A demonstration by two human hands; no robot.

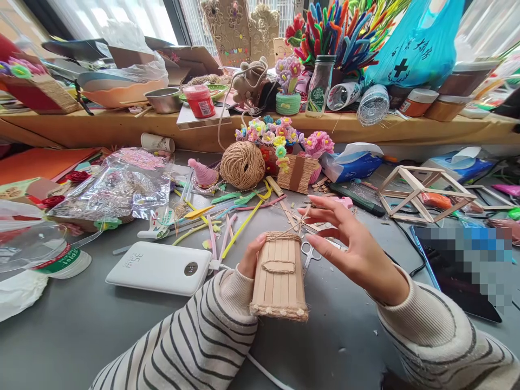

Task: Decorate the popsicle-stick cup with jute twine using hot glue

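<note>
The stick holder (278,281) is pale bare wood, matt, in flat slats; its twine bands (280,236) are rough and hairy, like the ball of twine (242,164); the power bank (160,267) is smooth white plastic with a soft sheen; the table (81,336) is grey and matt; the striped sleeve (195,336) is ribbed knit cloth; the cellophane bag (117,187) is glossy and crinkled; the scissors (309,253) are bright metal; the frame (422,192) is bare wood.

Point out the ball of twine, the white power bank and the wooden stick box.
ball of twine (242,164): head view, middle of the ball.
white power bank (158,268): head view, top face, centre.
wooden stick box (279,287): head view, front slats below the loop.
</note>
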